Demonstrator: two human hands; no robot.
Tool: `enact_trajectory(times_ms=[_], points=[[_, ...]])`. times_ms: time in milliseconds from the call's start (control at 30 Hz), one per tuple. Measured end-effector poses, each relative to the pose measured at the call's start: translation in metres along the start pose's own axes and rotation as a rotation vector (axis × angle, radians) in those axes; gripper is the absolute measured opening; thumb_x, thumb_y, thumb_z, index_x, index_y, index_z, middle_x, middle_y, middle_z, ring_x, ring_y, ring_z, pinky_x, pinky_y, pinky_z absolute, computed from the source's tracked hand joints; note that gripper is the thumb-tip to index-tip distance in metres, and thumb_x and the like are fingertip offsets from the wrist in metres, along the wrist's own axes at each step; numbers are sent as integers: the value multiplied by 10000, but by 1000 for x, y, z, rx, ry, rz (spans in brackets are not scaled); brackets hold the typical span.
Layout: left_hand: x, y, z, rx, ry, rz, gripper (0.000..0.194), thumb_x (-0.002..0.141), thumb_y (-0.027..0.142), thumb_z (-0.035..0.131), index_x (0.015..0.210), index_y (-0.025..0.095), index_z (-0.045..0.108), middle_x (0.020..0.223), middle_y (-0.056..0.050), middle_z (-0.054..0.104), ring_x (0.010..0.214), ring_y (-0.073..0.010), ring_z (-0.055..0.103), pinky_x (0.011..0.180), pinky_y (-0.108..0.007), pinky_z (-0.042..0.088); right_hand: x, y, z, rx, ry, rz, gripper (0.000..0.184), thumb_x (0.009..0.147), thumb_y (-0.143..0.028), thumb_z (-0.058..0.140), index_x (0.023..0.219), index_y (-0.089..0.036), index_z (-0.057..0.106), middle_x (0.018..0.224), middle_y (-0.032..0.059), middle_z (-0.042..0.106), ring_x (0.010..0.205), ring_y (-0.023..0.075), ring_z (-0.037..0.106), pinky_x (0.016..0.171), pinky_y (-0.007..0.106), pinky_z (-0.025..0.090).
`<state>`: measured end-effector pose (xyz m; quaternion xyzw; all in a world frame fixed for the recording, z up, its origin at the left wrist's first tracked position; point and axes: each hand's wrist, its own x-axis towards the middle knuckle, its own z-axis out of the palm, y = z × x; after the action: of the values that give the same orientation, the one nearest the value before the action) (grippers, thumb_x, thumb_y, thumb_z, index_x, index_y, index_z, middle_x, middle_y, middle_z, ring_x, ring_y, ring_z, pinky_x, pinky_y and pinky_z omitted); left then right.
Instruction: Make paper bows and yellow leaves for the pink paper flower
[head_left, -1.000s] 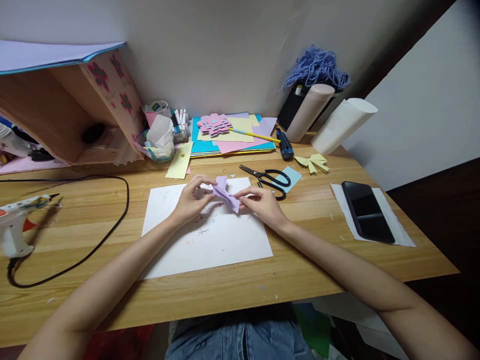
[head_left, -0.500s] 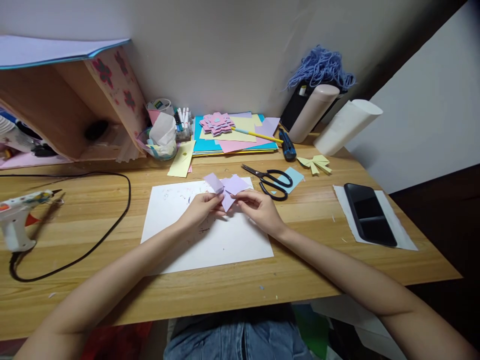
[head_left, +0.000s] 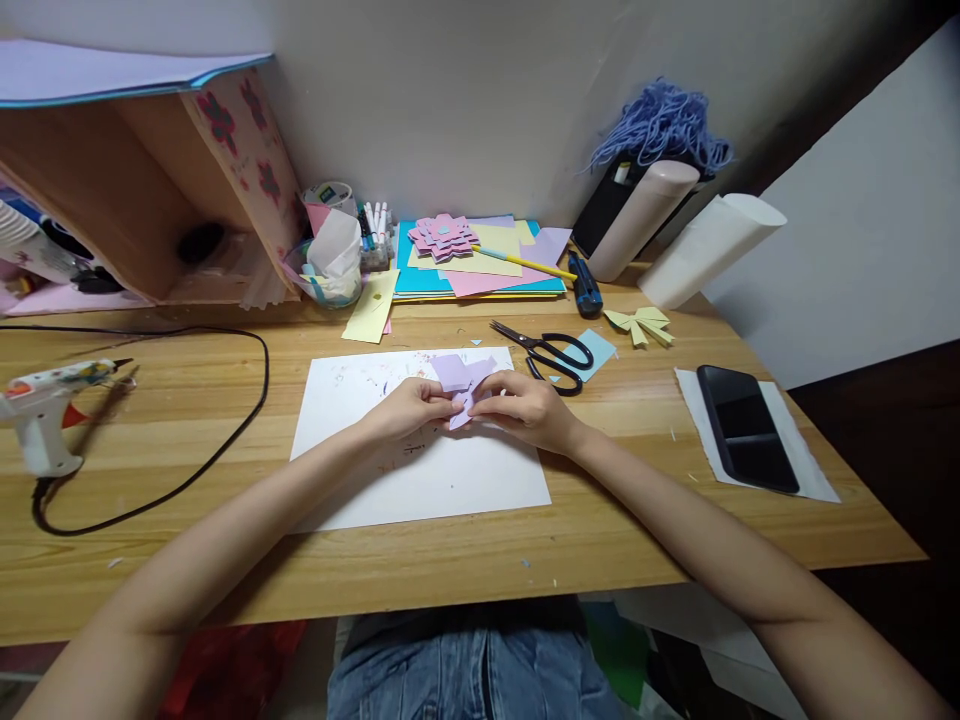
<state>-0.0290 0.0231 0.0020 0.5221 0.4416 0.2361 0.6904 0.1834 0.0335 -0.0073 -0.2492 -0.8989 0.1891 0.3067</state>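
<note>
A folded piece of purple paper (head_left: 451, 372) is held up over a white sheet (head_left: 435, 487) in the middle of the table. My left hand (head_left: 409, 408) pinches its lower left side between thumb and fingers. From the other side, my right hand (head_left: 529, 410) grips the right part of the same paper. Fingertips of both hands nearly meet and cover the middle of the folds. Black-handled scissors (head_left: 541, 350) lie just beyond my right hand, partly on a light blue paper square (head_left: 592, 357).
At left lie a hot glue gun (head_left: 49, 415) and its looping cord. Along the wall stand a cardboard box (head_left: 240, 190), markers (head_left: 376, 225), stacked coloured paper (head_left: 405, 283) with a pink paper flower (head_left: 442, 238), and a utility knife (head_left: 586, 290). A yellow paper bow (head_left: 640, 325) and phone (head_left: 746, 425) are at right.
The purple paper has been turned between my hands, and its flaps now point up and away. My hands have come closer together on it. The view has shifted slightly.
</note>
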Motion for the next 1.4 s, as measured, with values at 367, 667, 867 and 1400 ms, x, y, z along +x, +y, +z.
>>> enact_trajectory(times_ms=[367, 667, 867, 1400], points=[[-1, -5, 10, 74, 65, 56, 215, 689, 298, 671, 773, 101, 655, 715, -65, 684, 677, -157, 619, 679, -293, 466, 4, -13, 7, 187, 22, 248, 121, 788, -306, 630, 774, -193, 673, 757, 40, 638, 688, 153, 546, 621, 276, 425], [-5, 1, 10, 59, 34, 7, 292, 649, 238, 714, 912, 116, 683, 841, -77, 712, 730, -156, 646, 718, -298, 486, 4, -16, 6, 316, 63, 431, 56, 718, -248, 682, 728, -195, 697, 737, 16, 665, 669, 136, 574, 621, 265, 423], [-4, 2, 13, -12, 58, -9, 318, 620, 182, 732, 930, 128, 686, 865, -83, 720, 747, -159, 659, 767, -333, 498, 5, -16, 6, 267, 53, 420, 65, 721, -251, 674, 748, -195, 693, 737, 19, 648, 672, 139, 548, 617, 273, 405], [-3, -2, 20, -123, 131, 32, 318, 611, 324, 767, 812, 100, 663, 785, -74, 710, 737, -160, 662, 747, -312, 514, 6, -17, 12, 165, 119, 411, 37, 763, -206, 616, 736, -182, 610, 747, 24, 618, 716, 151, 530, 653, 276, 390]])
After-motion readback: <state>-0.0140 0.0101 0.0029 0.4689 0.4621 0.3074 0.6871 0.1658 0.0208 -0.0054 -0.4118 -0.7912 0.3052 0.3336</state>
